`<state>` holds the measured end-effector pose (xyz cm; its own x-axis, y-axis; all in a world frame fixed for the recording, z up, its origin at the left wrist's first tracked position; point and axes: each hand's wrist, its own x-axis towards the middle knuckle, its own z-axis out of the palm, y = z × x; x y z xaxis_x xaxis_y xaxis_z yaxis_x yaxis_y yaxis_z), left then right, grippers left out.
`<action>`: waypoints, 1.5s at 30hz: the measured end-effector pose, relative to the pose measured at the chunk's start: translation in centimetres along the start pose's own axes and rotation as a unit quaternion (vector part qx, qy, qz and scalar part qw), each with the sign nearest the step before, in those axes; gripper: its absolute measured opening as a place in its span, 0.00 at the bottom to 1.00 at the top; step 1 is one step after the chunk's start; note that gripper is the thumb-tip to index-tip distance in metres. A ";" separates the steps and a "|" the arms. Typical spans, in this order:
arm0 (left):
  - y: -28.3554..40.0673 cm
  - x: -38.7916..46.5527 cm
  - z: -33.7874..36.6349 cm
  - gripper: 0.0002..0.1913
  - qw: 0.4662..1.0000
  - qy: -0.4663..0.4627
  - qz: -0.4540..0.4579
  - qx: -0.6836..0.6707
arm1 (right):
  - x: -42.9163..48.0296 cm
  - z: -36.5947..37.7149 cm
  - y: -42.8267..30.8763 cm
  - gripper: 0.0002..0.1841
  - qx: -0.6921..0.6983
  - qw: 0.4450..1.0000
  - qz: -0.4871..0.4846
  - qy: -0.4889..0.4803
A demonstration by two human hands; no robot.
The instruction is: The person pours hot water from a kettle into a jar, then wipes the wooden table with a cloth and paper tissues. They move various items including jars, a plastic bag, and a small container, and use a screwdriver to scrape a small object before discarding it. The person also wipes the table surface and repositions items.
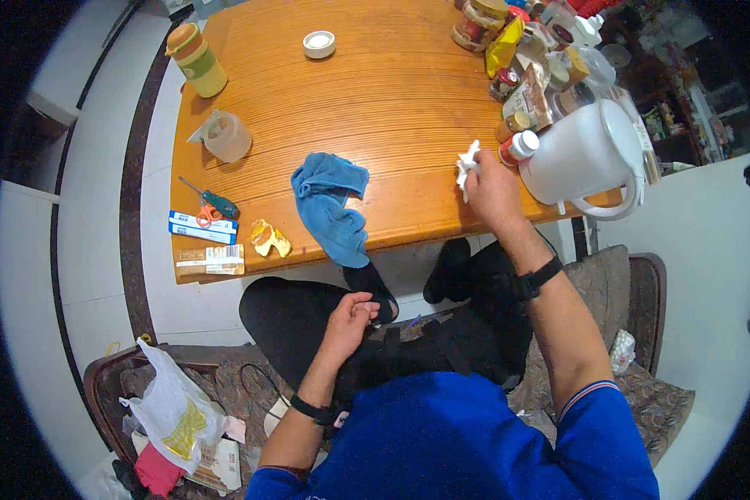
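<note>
My right hand (492, 187) grips a crumpled white tissue (468, 167) over the right part of the wooden table (406, 119). Just beyond it stands a small bottle with a white cap (520, 148), beside a white plastic pitcher (581, 156). My left hand (350, 320) hovers low over my lap, fingers loosely curled and nothing visible in them. Ahead of it a blue cloth (332, 209) lies on the table, its lower end hanging past the front edge. Left of the cloth sits a piece of peel (270, 239).
Scissors (209, 215), a screwdriver (219, 203), blue-white boxes (203, 227) and a flat packet (211, 259) occupy the left corner. Behind them are a cup (226, 136), a yellow-green bottle (200, 65) and a white lid (319, 44). Jars and packets (528, 94) crowd the right side.
</note>
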<state>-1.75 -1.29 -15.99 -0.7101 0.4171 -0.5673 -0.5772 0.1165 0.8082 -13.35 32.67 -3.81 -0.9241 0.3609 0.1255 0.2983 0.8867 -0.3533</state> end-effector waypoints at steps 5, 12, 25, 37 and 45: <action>0.7 0.2 -0.9 0.15 0.998 0.017 0.029 0.060 | -2.5 3.2 -2.9 0.06 -0.040 0.998 0.035 -0.030; 8.5 -1.6 1.3 0.12 0.952 0.108 0.245 0.147 | -5.2 4.1 -8.1 0.11 0.094 0.981 -0.106 -0.133; 17.4 9.5 1.4 0.23 0.764 0.309 0.347 0.447 | 3.7 1.9 -0.6 0.11 -0.030 0.994 0.085 -0.070; 17.1 9.8 0.5 0.16 0.781 0.292 0.393 0.388 | 14.4 5.8 -5.4 0.09 -0.040 0.996 -0.081 -0.022; 17.2 9.9 0.1 0.16 0.801 0.278 0.373 0.378 | 24.3 4.6 -0.6 0.17 -0.163 0.983 0.080 0.015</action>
<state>-18.61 4.96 -7.69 -0.9349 0.1827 0.3043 0.3496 0.6215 0.7011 -37.12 39.59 -4.84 -0.8528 0.5079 0.1212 0.5050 0.8613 -0.0560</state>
